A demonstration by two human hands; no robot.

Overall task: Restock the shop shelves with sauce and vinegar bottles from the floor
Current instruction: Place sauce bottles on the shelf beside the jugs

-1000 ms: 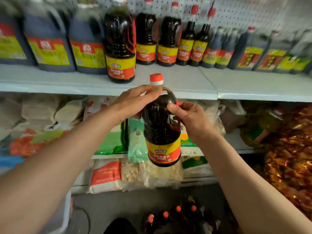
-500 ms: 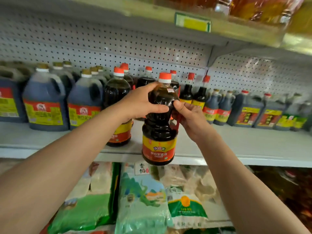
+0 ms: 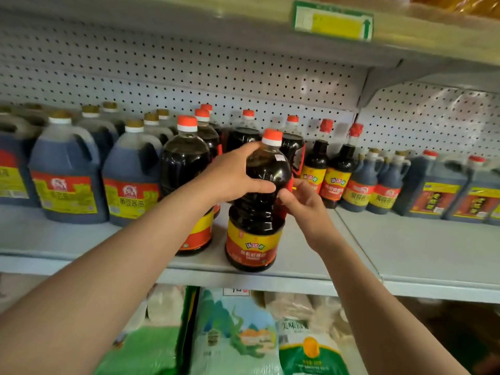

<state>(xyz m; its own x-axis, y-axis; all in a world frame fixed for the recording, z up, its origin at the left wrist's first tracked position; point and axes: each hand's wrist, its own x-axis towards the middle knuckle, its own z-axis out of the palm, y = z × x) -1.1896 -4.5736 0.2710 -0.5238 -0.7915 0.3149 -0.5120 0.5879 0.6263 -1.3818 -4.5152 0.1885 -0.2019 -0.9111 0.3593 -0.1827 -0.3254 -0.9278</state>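
A large dark sauce bottle (image 3: 255,212) with an orange-red cap and a red and yellow label stands at the front edge of the grey shelf (image 3: 405,255). My left hand (image 3: 232,174) grips its shoulder from the left, thumb across the front. My right hand (image 3: 303,201) holds the bottle's red side handle from the right. A matching sauce bottle (image 3: 186,169) stands just to its left, partly hidden by my left forearm. More of the same bottles (image 3: 242,133) stand behind.
Big blue-tinted soy jugs (image 3: 67,180) fill the shelf's left part. Small dark bottles (image 3: 336,174) and squat jugs (image 3: 433,190) line the right. Bare shelf lies in front of those on the right. Rice bags (image 3: 232,334) fill the shelf below. An upper shelf (image 3: 332,25) overhangs.
Both hands carried the bottle up from below shelf height and forward. It now stands on the shelf's front edge beside the matching bottle. The camera tilted upward.
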